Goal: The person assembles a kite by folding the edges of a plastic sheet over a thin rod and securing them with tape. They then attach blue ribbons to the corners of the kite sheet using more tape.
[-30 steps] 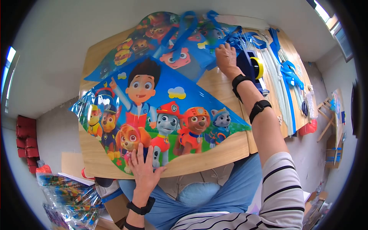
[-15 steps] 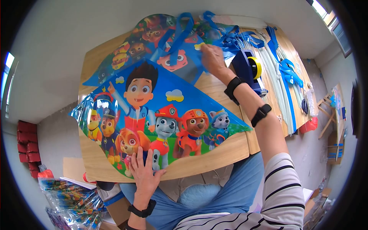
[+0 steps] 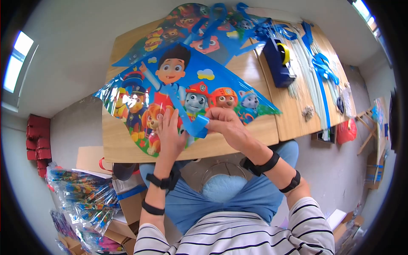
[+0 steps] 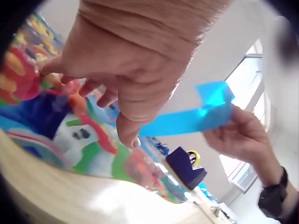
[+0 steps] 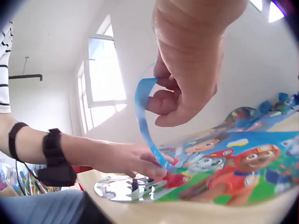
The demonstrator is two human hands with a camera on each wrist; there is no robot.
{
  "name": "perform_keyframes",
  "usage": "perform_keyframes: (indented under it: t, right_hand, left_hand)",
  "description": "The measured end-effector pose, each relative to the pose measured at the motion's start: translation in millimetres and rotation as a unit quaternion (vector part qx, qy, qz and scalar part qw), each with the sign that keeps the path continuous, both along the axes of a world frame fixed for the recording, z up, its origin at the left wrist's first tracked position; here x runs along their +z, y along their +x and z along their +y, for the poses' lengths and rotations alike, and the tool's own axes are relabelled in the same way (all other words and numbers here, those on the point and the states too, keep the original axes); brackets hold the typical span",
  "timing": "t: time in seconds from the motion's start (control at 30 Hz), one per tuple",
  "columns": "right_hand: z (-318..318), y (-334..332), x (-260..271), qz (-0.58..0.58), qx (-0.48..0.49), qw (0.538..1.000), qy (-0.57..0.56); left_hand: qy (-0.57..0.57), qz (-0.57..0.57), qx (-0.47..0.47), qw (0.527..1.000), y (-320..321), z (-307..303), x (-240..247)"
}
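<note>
A kite-shaped printed plastic sheet point(image 3: 231, 74) with cartoon dogs and a boy lies on the wooden table, its lower edge toward the person. On its lower part rests the left hand point(image 3: 169, 138), fingers extended over the print and thumb spread to the side. The right hand point(image 3: 231, 125) pinches the end of a blue ribbon point(image 3: 175, 100) between thumb and fingertips, above the sheet's lower middle. From there the ribbon curves down and runs across the boy figure. In the right wrist view, the blue ribbon point(image 5: 141, 112) bows from the pinching fingers down beside the left hand.
Behind lies another printed sheet point(image 3: 159, 40) with blue ribbons on it. A dark blue tape dispenser point(image 3: 276, 70) with a yellow core stands to the right. Beyond it are long pale rods point(image 3: 307, 70) and more ribbon point(image 3: 325, 70). Plastic-wrapped bundles point(image 3: 85, 191) sit low at left.
The right hand has come from beside the tape dispenser toward the person, and the blue ribbon is now in its pinch over the front sheet. The left hand stays on the sheet.
</note>
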State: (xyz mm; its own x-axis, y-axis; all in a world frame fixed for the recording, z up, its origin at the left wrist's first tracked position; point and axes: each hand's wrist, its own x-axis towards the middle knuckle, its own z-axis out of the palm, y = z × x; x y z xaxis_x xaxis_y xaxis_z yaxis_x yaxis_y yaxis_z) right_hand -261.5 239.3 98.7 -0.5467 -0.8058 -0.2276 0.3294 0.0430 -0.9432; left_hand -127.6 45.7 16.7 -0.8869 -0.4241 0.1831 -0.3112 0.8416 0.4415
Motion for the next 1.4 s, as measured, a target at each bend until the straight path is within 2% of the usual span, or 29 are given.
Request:
perform_keyframes:
  t: [0.07, 0.1, 0.2, 0.23, 0.27, 0.33, 0.37, 0.4, 0.43, 0.5, 0.53, 0.57, 0.63, 0.7, 0.73, 0.8, 0.83, 0.87, 0.9, 1.0, 1.1, 1.2, 1.23, 1.27, 1.33, 1.37, 1.4]
  right_hand:
    - [29, 23, -13, 0.018, -0.027, 0.999, -0.013]
    - [45, 32, 3, -0.044, -0.013, 0.999, -0.001]
    - [76, 54, -15, -0.183, -0.057, 0.981, -0.025]
    - [83, 56, -17, -0.188, -0.068, 0.980, -0.024]
    - [88, 55, -16, -0.194, -0.069, 0.978, -0.024]
    - [96, 58, -15, -0.213, -0.072, 0.974, -0.020]
    - [93, 60, -9, -0.213, -0.096, 0.972, 0.005]
    - [90, 61, -14, -0.125, -0.094, 0.987, 0.036]
    - [89, 61, -23, -0.035, -0.093, 0.993, 0.068]
    - [89, 66, -25, 0.154, -0.112, 0.975, 0.115]
    - [89, 68, -20, 0.254, -0.130, 0.950, 0.127]
    - [89, 69, -17, 0.350, -0.145, 0.915, 0.138]
    - [99, 67, -18, 0.330, -0.157, 0.920, 0.139]
    - [113, 62, -16, 0.295, -0.151, 0.933, 0.137]
    - [118, 63, -19, 0.214, -0.162, 0.955, 0.124]
    - [125, 62, -30, 0.048, -0.177, 0.979, 0.092]
    - [132, 61, -36, -0.007, -0.195, 0.978, 0.075]
    - [140, 60, -42, -0.063, -0.211, 0.974, 0.057]
    - [143, 60, -45, -0.117, -0.226, 0.966, 0.039]
    - [143, 65, -30, -0.134, -0.257, 0.954, 0.080]
    - [153, 64, -37, -0.160, -0.197, 0.961, 0.109]
    - [152, 66, -34, -0.189, -0.216, 0.953, 0.101]
    - [149, 68, -33, -0.184, -0.223, 0.952, 0.104]
    - [146, 69, -31, -0.190, -0.217, 0.953, 0.096]
    - [140, 71, -27, -0.207, -0.201, 0.954, 0.079]
    - [134, 73, -23, -0.204, -0.196, 0.956, 0.075]
    - [127, 76, -19, -0.201, -0.191, 0.958, 0.074]
  left_hand:
    - [-0.017, -0.121, 0.047, 0.991, 1, -2, -15]
    - [0.013, -0.072, 0.018, 0.997, 2, -17, -26]
    - [0.020, -0.111, 0.026, 0.993, -11, -45, -17]
    - [-0.031, -0.088, 0.021, 0.995, -15, -46, -9]
    - [0.049, -0.040, -0.016, 0.998, -15, -43, -2]
    - [0.210, 0.050, -0.091, 0.972, -11, -6, 43]
    - [0.271, 0.032, -0.131, 0.953, -6, 12, 45]
    - [0.421, 0.035, -0.148, 0.894, -1, 42, 57]
    - [0.562, 0.036, -0.162, 0.811, 6, 71, 70]
    - [0.546, -0.035, -0.174, 0.819, 18, 108, 78]
    - [0.536, -0.068, -0.181, 0.821, 20, 116, 80]
    - [0.582, -0.079, -0.164, 0.792, 20, 118, 76]
    - [0.667, -0.101, -0.126, 0.727, 21, 117, 66]
    - [0.663, -0.103, -0.122, 0.731, 23, 114, 62]
    - [0.662, -0.104, -0.120, 0.733, 24, 109, 61]
    - [0.482, -0.041, -0.092, 0.870, 15, 84, 36]
    - [0.381, -0.008, -0.076, 0.921, 9, 67, 20]
    - [0.173, 0.010, -0.025, 0.985, 7, 50, 4]
    - [-0.046, 0.029, 0.027, 0.998, 3, 36, -5]
    - [0.043, -0.163, 0.201, 0.965, -13, 24, 2]
    - [-0.050, -0.140, 0.121, 0.981, -12, -10, -27]
    - [-0.040, -0.119, 0.050, 0.991, -10, -82, -37]
    - [-0.106, -0.046, 0.052, 0.992, -9, -77, -22]
    - [0.018, -0.041, 0.046, 0.998, -8, -69, -10]
    - [0.263, -0.030, 0.037, 0.964, -11, -14, 33]
    - [0.417, -0.002, 0.001, 0.909, -5, 17, 33]
    - [0.559, 0.028, -0.034, 0.828, 3, 51, 31]
